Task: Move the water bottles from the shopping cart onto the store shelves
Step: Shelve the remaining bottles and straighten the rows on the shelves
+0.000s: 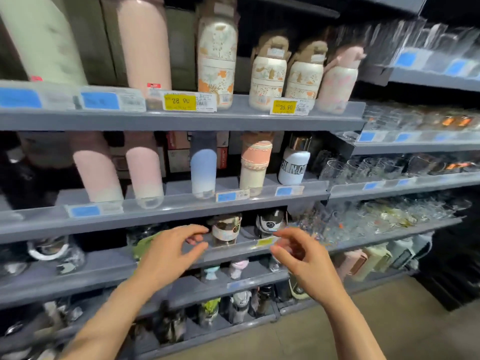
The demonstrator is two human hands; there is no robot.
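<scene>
Both hands are held before the third shelf (109,266), nothing grasped: left hand (166,253) and right hand (301,255) with fingers loosely curled, flanking a brown-capped bottle (225,229) standing on it

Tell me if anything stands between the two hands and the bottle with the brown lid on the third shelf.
Nothing visible does. The left hand and right hand hover, holding nothing, just in front of the brown-lidded bottle; only the shelf's clear front lip crosses its base.

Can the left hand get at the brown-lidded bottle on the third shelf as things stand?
Probably yes. The left hand is empty, its fingers loosely spread just left of the brown-lidded bottle, and nothing lies between them; only the shelf's low front lip stands before the bottle's base.
</scene>
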